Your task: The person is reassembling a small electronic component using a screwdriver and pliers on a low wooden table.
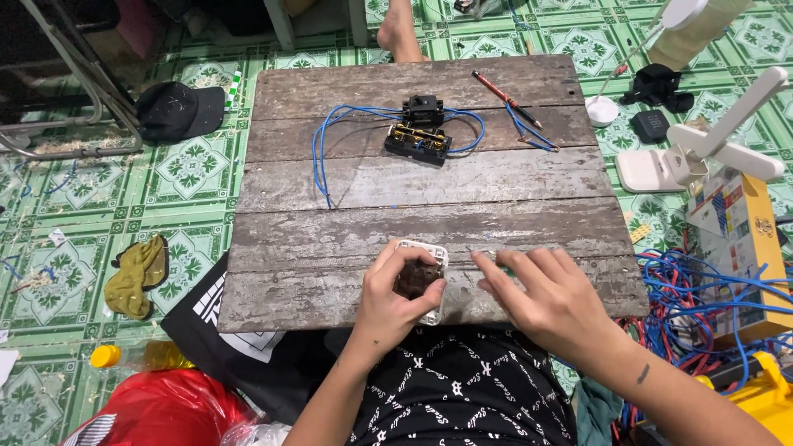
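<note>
White square plastic switch housing (421, 277) is clamped in the left hand (395, 297) at the grey wooden plank desk's (330, 248) near edge; the right hand (545, 293), fingers spread flat, should brace the desk.

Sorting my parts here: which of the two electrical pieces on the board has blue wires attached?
The black component at the board's far side; blue wires loop from it. The white-framed one in the left hand has none.

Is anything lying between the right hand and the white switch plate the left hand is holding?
Nothing visible. The left hand grips the white switch plate at the wooden board's near edge; the right hand rests flat beside it, only bare wood between them.
</note>
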